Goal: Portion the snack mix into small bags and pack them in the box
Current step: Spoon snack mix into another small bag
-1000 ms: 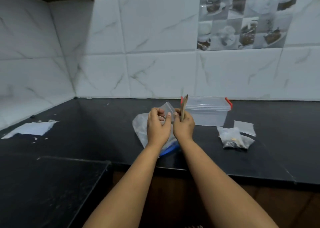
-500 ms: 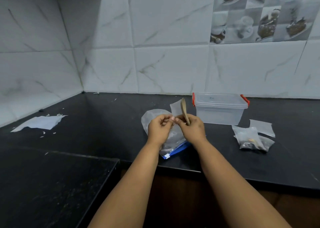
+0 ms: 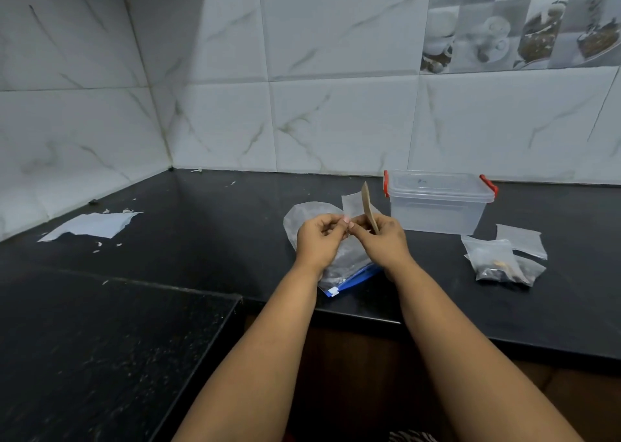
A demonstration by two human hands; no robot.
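head view: small bag (image 3: pixel 352 204) was pinched between both hands, left hand (image 3: pixel 319 240) and right hand (image 3: pixel 381 240) together above the snack mix bag (image 3: pixel 339 267) on the table (image 3: pixel 201 240); right also gripped a wooden spoon (image 3: pixel 369 210). lidded box (image 3: pixel 437 203) sat right, filled bags (image 3: pixel 500 263) beyond.

Bare forearms, no sleeves; striped garment at bottom edge.

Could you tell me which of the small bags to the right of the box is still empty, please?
The flat small bag farthest back, nearest the wall; the two bags in front hold dark snack mix.
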